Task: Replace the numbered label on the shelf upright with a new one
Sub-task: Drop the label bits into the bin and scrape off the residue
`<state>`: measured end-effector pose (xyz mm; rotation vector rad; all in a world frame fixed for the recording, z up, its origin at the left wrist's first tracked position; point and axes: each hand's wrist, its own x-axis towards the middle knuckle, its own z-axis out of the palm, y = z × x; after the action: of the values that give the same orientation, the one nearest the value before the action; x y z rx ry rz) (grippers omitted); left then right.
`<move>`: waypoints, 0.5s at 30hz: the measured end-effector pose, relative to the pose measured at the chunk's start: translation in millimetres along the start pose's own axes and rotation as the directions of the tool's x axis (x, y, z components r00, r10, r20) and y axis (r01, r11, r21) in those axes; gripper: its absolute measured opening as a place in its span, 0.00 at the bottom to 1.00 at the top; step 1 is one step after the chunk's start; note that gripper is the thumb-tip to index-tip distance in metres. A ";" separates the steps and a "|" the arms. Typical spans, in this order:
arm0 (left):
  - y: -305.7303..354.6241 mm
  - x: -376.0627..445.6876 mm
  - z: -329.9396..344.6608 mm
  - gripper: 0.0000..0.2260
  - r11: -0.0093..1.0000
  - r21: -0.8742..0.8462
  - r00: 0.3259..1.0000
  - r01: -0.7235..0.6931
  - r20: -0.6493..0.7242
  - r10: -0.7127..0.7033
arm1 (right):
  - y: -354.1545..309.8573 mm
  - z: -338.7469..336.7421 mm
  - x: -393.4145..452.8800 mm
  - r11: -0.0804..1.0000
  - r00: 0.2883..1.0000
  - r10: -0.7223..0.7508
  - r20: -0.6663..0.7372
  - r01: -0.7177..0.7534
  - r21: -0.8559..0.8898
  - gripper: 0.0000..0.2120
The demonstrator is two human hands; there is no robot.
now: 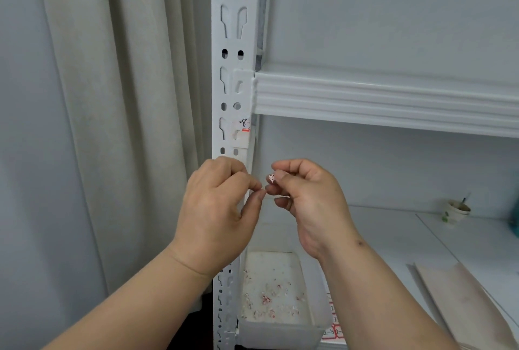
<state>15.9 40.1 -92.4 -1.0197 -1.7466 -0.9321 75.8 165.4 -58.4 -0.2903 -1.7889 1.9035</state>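
A torn remnant of the old label (242,128), marked 8, is still stuck on the shelf upright (233,68). A peeled scrap (271,178) is pinched in the right hand (306,200); the left hand (222,209) is pinched empty, it seems. Scraping is judged unfinished, and no new label is seen yet

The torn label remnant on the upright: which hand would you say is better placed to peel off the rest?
Probably the left hand: it sits directly below the label remnant on the upright, while the right hand pinches a paper scrap.
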 end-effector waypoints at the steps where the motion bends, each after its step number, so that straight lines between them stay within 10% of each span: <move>1: 0.9 -1.0 1.4 0.06 1.000 -0.002 1.000 -0.003 0.007 0.003 | 1.4 -1.5 0.7 1.000 1.000 0.006 0.000 -0.006 -0.015 0.08; 15: 7.2 -45.7 33.8 0.07 0.999 0.012 0.919 0.036 0.392 -0.038 | 44.9 -24.4 18.4 0.973 0.991 0.108 -0.081 -0.123 -0.196 0.07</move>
<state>24.4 61.7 -144.7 -1.2389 -2.1026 -0.7815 62.3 195.5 -101.5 -0.5370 -1.9569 1.7668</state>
